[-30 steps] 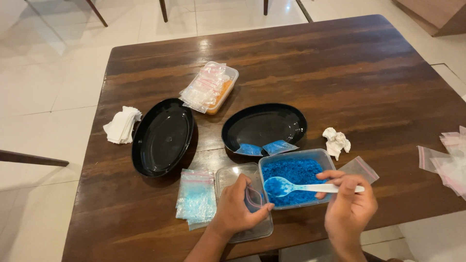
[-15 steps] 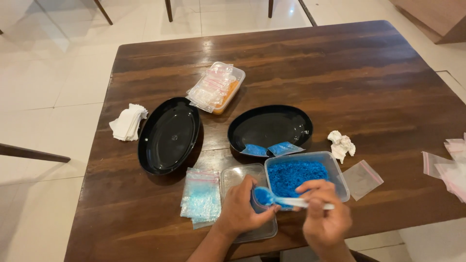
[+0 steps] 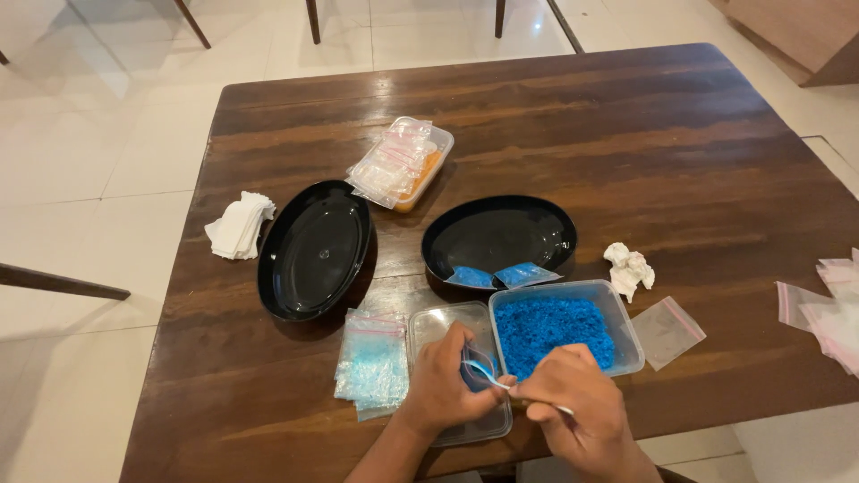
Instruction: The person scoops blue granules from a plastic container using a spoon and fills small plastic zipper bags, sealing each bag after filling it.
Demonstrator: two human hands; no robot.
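Observation:
My left hand (image 3: 446,385) holds a small clear bag over the clear lid (image 3: 438,329) near the table's front edge. My right hand (image 3: 573,411) grips a pale blue spoon (image 3: 488,374), its bowl tipped into the bag's mouth between the two hands. Just behind my right hand stands a clear tub of blue grains (image 3: 559,331). Two small bags filled with blue grains (image 3: 501,275) lie in the black oval bowl (image 3: 499,234) behind the tub.
A pile of empty small bags (image 3: 374,362) lies left of the lid. A black oval lid (image 3: 315,248), a white cloth (image 3: 238,226), a tub with bags on top (image 3: 403,163), crumpled tissue (image 3: 629,268), one loose bag (image 3: 667,331) and more bags (image 3: 828,309) at the right edge.
My right hand lifted the loaded spoon out of the tub and carried it left to the bag in my left hand. The camera tilted down slightly.

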